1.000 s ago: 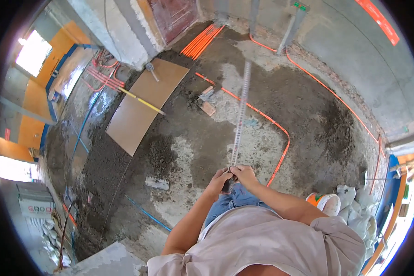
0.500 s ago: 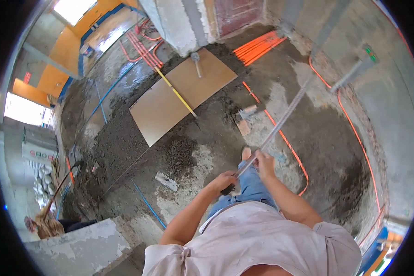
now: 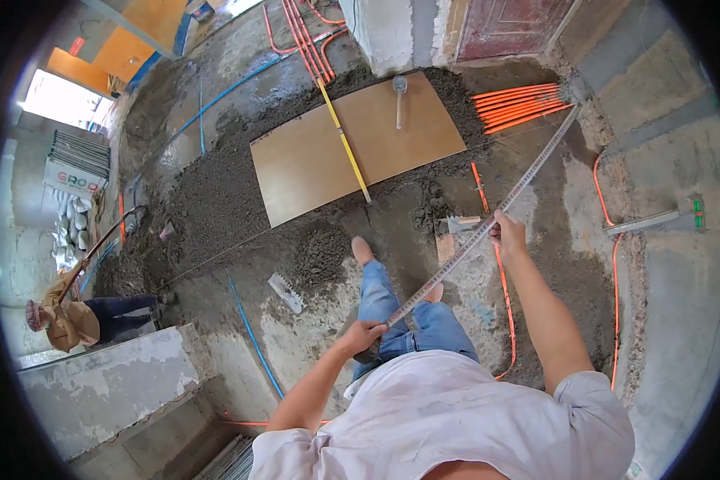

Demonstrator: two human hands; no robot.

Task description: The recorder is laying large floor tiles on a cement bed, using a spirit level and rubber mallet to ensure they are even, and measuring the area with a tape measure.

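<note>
A pale metal measuring tape (image 3: 536,164) is drawn out slantwise, from my waist to the floor by the far right wall. My left hand (image 3: 366,334) is closed at its near end, against a dark lump that looks like the tape's case, partly hidden by the fingers. Farther along, the fingers of my right hand (image 3: 510,232) pinch the tape, arm stretched forward. Beyond my hands a large tan tile (image 3: 304,176) lies on grey mortar. A yellow spirit level (image 3: 352,160) and a pale-headed mallet (image 3: 399,108) rest on it.
A notched trowel (image 3: 286,294) and another trowel (image 3: 462,224) lie near my feet. Orange pipes (image 3: 520,110) sit at the far right; another bar-shaped level (image 3: 648,221) is at the right wall. A string line crosses the floor. At left, a person (image 3: 76,324) holds a long handle behind a low wall (image 3: 112,392).
My right hand has moved forward and right along the tape, away from my left hand. My view has shifted, and more of my legs and of the person at left shows.
</note>
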